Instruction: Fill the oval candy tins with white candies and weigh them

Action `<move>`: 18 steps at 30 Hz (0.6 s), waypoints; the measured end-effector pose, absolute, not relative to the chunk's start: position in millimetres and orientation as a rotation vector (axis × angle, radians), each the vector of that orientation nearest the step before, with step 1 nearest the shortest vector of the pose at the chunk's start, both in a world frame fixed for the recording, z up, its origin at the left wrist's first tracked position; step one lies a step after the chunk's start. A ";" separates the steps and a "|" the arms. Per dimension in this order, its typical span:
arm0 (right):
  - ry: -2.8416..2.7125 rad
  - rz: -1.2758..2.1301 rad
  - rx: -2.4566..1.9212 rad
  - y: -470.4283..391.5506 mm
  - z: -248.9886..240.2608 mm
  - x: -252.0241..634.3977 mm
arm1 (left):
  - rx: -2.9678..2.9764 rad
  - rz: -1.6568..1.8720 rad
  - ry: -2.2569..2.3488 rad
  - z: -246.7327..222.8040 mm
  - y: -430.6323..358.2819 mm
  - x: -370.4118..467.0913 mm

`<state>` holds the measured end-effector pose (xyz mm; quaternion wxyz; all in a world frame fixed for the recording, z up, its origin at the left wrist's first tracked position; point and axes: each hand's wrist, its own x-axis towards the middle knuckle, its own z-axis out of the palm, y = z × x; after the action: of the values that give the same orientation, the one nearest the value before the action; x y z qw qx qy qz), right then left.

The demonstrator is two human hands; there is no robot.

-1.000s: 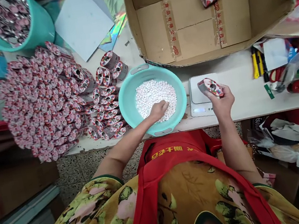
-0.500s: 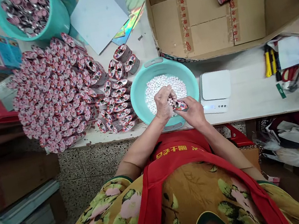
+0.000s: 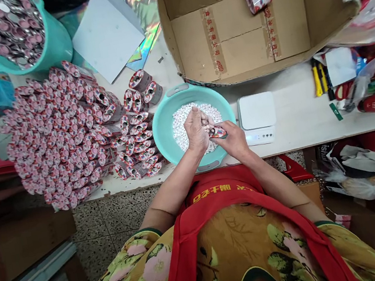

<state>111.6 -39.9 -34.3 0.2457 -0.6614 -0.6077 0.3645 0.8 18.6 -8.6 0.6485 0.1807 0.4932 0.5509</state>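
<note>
My left hand is cupped and closed round a handful of small white tablets, above the turquoise basin. Loose white tablets cover the bottom of that basin. In my right hand is a small oval container with a red printed top, gripped at its side. Its top is right beside the left hand's fingers, over the near right part of the basin. Whether any tablets are inside it is hidden. Several similar open-topped containers stand left of the basin.
A large cluster of containers with pink caps fills the left. Behind it a turquoise bucket holds pink and silver caps. An open cardboard box lies at the back, a white scale right of the basin, cutters farther right.
The whole view has shifted, so table items appear farther left. My left hand has turned more upright with the tablets. My right hand still grips the container beside it.
</note>
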 end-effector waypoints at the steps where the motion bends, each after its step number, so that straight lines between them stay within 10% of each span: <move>1: -1.666 0.992 -1.805 -38.5 -35.0 114.0 | 0.403 1.250 1.135 -7.9 20.3 3.5; 18: -1.560 1.057 -1.704 -34.7 -39.2 144.0 | 0.395 1.164 1.149 5.6 30.7 17.0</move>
<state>144.0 -34.7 -39.2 0.2961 -0.6405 -0.5867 0.3972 17.0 30.7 5.6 0.6666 0.1750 0.5091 0.5156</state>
